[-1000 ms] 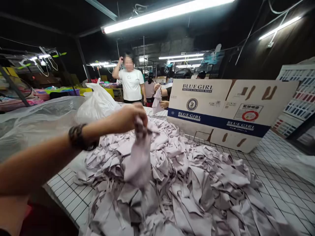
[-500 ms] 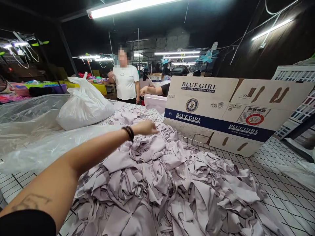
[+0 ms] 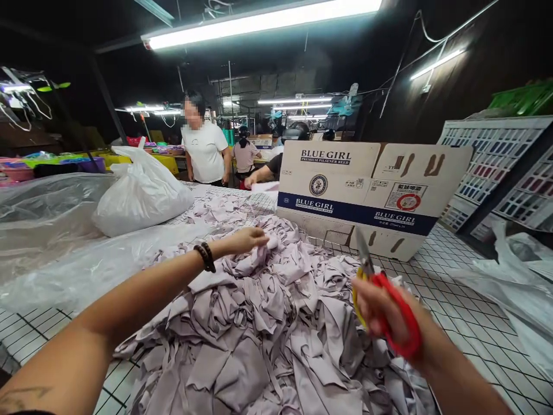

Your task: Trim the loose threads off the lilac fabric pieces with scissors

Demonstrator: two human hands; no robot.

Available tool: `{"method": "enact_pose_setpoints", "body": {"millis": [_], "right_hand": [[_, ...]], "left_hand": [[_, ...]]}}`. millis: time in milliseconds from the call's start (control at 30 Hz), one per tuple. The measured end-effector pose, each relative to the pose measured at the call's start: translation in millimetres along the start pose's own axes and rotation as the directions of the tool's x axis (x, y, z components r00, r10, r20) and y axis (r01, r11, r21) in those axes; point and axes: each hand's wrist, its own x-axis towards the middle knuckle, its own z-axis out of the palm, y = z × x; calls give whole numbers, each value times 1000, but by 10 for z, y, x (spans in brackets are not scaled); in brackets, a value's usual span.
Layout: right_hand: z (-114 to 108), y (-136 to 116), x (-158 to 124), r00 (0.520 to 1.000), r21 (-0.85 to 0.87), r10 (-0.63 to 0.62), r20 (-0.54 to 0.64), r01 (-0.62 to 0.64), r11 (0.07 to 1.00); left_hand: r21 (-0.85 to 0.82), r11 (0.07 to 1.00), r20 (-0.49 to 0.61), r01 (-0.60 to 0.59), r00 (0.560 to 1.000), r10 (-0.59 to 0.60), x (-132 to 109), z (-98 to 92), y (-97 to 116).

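A large heap of pale mauve fabric pieces (image 3: 242, 357) spreads over the table before me. My left hand (image 3: 246, 240), with dark beads on the wrist, reaches to the far part of the heap and pinches a piece of the fabric (image 3: 271, 242) there. On the right, my right hand (image 3: 380, 311) is closed around a pair of scissors (image 3: 401, 320) with red and yellow handles. The scissors' blades point up and away, above the heap's right side; they are blurred, and whether they are parted is unclear.
A flattened "Blue Girl" beer carton (image 3: 341, 178) stands behind the heap. At left are a tied white bag (image 3: 142, 196) and clear plastic sheeting (image 3: 86, 271). A person in a white shirt (image 3: 206, 150) stands across the table; another's arm (image 3: 261, 174) shows beside the carton. White crates (image 3: 488, 155) stand right.
My right hand has come into view with the scissors. My left hand has drawn back slightly and now grips fabric. The view has turned a little right; the person in white has turned.
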Motion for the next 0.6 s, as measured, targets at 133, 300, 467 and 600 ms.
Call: {"method": "enact_pose_setpoints", "body": {"millis": [133,300,467,600], "right_hand": [[188,570,-274,996,141,58,-71,-48,989],[436,496,-275,974,388,-63,-218,145,910],[739,180,-194,942,431,-215,-259,312,847],[764,151,-225,922,442,-258,-290,368,818]], "left_hand": [[-156,979,-180,-130,978,101,-17,-383,582],[-494,794,-187,-354,935,300,-95,-530,1489],[-567,758,-58,-323,933,355,-404,-346,1961],[-655,678,-83,-334,923,375,-695,-425,2168]]}}
